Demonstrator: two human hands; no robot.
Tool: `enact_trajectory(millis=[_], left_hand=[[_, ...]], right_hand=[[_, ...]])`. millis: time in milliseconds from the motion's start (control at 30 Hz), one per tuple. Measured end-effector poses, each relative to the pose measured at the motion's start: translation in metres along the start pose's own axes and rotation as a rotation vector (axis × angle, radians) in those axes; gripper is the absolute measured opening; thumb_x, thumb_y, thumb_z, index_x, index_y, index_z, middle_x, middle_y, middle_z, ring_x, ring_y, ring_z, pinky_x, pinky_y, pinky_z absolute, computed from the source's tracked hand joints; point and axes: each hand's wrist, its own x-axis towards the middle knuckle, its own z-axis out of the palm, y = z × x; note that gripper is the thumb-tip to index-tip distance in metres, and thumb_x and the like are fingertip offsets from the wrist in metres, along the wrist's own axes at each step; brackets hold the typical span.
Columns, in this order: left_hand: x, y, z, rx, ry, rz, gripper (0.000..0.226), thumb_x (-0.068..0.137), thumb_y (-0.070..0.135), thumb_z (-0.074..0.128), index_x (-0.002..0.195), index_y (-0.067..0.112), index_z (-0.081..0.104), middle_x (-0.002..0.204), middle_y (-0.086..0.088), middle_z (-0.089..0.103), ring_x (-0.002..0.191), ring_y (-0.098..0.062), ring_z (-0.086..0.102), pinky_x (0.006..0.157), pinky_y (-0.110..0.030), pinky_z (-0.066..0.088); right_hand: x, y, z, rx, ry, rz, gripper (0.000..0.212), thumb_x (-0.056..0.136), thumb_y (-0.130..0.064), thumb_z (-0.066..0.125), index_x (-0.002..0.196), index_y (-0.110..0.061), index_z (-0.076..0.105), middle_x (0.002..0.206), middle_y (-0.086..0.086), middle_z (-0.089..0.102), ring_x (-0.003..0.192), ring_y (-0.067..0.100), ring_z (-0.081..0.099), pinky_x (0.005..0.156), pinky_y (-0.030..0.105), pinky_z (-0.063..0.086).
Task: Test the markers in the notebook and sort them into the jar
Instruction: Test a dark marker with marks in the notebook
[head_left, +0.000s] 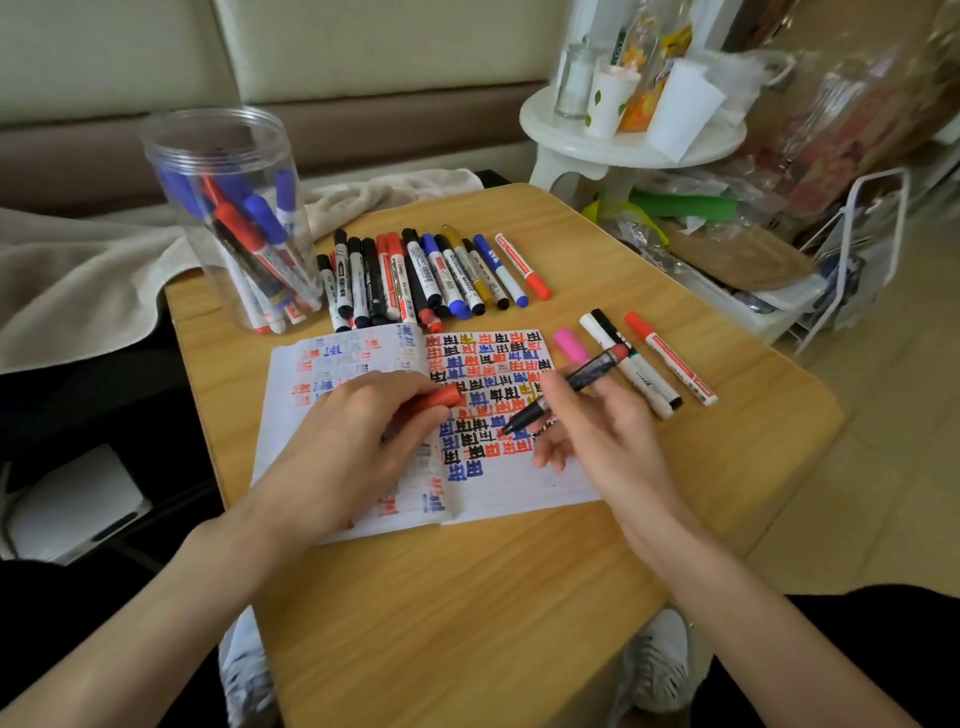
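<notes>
My left hand pinches the red cap and pins the notebook flat; right hand grips the marker, tip on page to test; jar at back-left corner of the table.

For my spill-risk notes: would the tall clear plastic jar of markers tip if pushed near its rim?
Likely: the tall clear plastic jar is taller than wide, and its markers lean sideways. Probably light too: thin plastic, only part full.
</notes>
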Motion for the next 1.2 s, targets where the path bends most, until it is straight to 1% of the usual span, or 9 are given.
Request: enact_trajectory(millis=[100, 233, 333, 567, 700, 833, 1000, 1100, 1200], left_hand=[[-0.002, 0.001, -0.002, -0.005, -0.002, 0.01, 0.031, 0.099, 0.048, 0.053, 0.118, 0.03, 0.069, 0.101, 0.02, 0.069, 0.087, 0.006, 0.06, 0.071, -0.01, 0.043], [-0.004, 0.001, -0.002, -0.008, 0.003, 0.019, 0.027, 0.099, 0.048, 0.054, 0.114, 0.031, 0.069, 0.097, 0.019, 0.07, 0.085, 0.0, 0.062, 0.071, -0.019, 0.048], [-0.005, 0.002, -0.001, -0.011, 0.018, 0.036, 0.026, 0.1, 0.046, 0.055, 0.113, 0.028, 0.07, 0.096, 0.018, 0.07, 0.083, -0.002, 0.062, 0.069, -0.023, 0.049], [-0.006, 0.002, -0.001, -0.008, 0.009, 0.034, 0.028, 0.099, 0.047, 0.055, 0.113, 0.027, 0.07, 0.095, 0.019, 0.069, 0.083, 0.001, 0.061, 0.068, -0.015, 0.045], [-0.006, 0.003, -0.002, -0.002, 0.017, 0.034, 0.027, 0.099, 0.048, 0.054, 0.111, 0.029, 0.07, 0.094, 0.018, 0.07, 0.082, 0.0, 0.062, 0.068, -0.021, 0.049], [-0.006, 0.003, -0.002, -0.013, 0.011, 0.037, 0.027, 0.099, 0.048, 0.055, 0.112, 0.03, 0.07, 0.097, 0.019, 0.07, 0.085, 0.001, 0.063, 0.07, -0.022, 0.05], [-0.005, 0.004, -0.001, 0.001, 0.021, 0.041, 0.026, 0.098, 0.047, 0.056, 0.11, 0.028, 0.07, 0.09, 0.023, 0.065, 0.081, 0.011, 0.057, 0.068, -0.011, 0.043], [-0.005, 0.003, -0.001, 0.009, 0.024, 0.041, 0.025, 0.098, 0.046, 0.056, 0.109, 0.029, 0.07, 0.085, 0.027, 0.06, 0.08, 0.014, 0.054, 0.068, -0.009, 0.041], [-0.005, 0.002, -0.001, 0.01, 0.024, 0.049, 0.026, 0.098, 0.047, 0.055, 0.108, 0.029, 0.07, 0.086, 0.025, 0.063, 0.079, 0.01, 0.056, 0.066, -0.01, 0.041]], right_hand=[[-0.008, 0.006, 0.004, -0.026, -0.07, -0.056, 0.018, 0.099, -0.018, 0.068, 0.106, -0.002, 0.065, 0.072, 0.004, 0.071, 0.059, 0.023, 0.065, 0.053, 0.028, 0.05], [-0.015, 0.014, 0.006, -0.027, -0.048, -0.11, 0.009, 0.095, -0.01, 0.071, 0.102, -0.004, 0.07, 0.077, -0.001, 0.074, 0.06, 0.017, 0.067, 0.055, 0.02, 0.051], [-0.017, 0.017, 0.009, -0.03, -0.036, -0.14, 0.005, 0.095, -0.006, 0.071, 0.101, -0.004, 0.071, 0.081, -0.002, 0.076, 0.06, 0.012, 0.066, 0.056, 0.024, 0.054], [-0.017, 0.019, 0.007, -0.075, -0.046, -0.156, 0.006, 0.096, -0.007, 0.071, 0.101, -0.006, 0.071, 0.086, -0.001, 0.076, 0.063, 0.012, 0.067, 0.06, 0.029, 0.058], [-0.016, 0.023, 0.007, -0.163, -0.038, -0.168, 0.005, 0.097, -0.013, 0.073, 0.101, -0.011, 0.071, 0.085, 0.005, 0.075, 0.063, 0.016, 0.069, 0.061, 0.029, 0.057], [-0.017, 0.023, 0.006, -0.197, -0.001, -0.176, 0.008, 0.096, -0.014, 0.073, 0.098, -0.021, 0.07, 0.085, -0.001, 0.075, 0.069, 0.017, 0.07, 0.065, 0.03, 0.059], [-0.016, 0.022, 0.005, -0.102, 0.005, -0.152, 0.003, 0.096, -0.007, 0.071, 0.097, -0.01, 0.072, 0.079, -0.001, 0.075, 0.064, 0.012, 0.067, 0.061, 0.022, 0.053], [-0.017, 0.022, 0.005, -0.113, -0.008, -0.165, 0.004, 0.096, -0.009, 0.072, 0.1, -0.01, 0.072, 0.088, 0.005, 0.077, 0.067, 0.016, 0.068, 0.064, 0.029, 0.057], [-0.016, 0.023, 0.005, -0.122, -0.019, -0.159, 0.005, 0.096, -0.009, 0.073, 0.1, -0.009, 0.073, 0.089, 0.006, 0.077, 0.07, 0.02, 0.07, 0.067, 0.036, 0.06]])
